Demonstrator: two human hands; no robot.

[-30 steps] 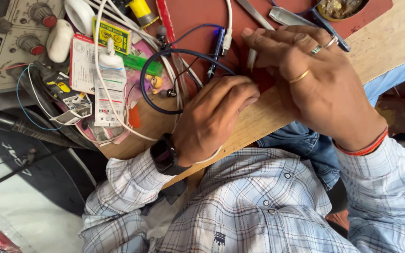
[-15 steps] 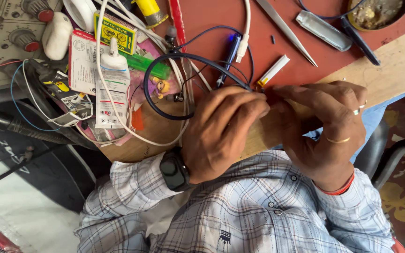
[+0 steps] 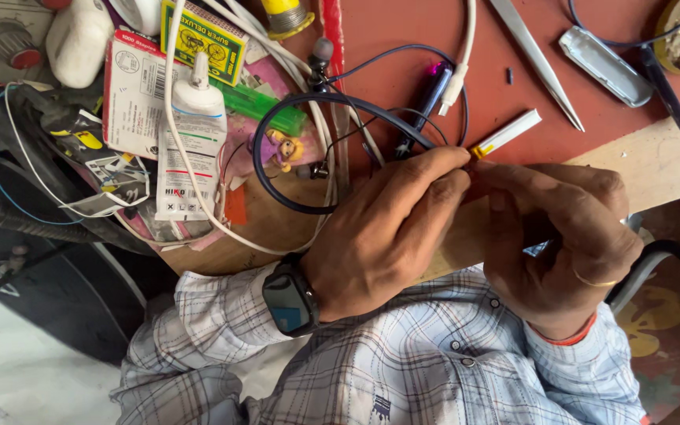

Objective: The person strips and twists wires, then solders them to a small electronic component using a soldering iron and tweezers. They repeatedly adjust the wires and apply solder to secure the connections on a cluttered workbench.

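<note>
Neckband earphones (image 3: pixel 293 201): dark loop lying on the bench, its end reaching the left fingertips
Left hand (image 3: pixel 379 236): fingers pressed together, pinching the neckband's end
Right hand (image 3: pixel 560 236): fingers curled, tips meeting the left's
White tube (image 3: pixel 505 134): just above the fingertips

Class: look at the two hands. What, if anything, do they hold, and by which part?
Both the left hand and right hand pinch the dark neckband earphone at one end; exact grip hidden by fingers.
</note>
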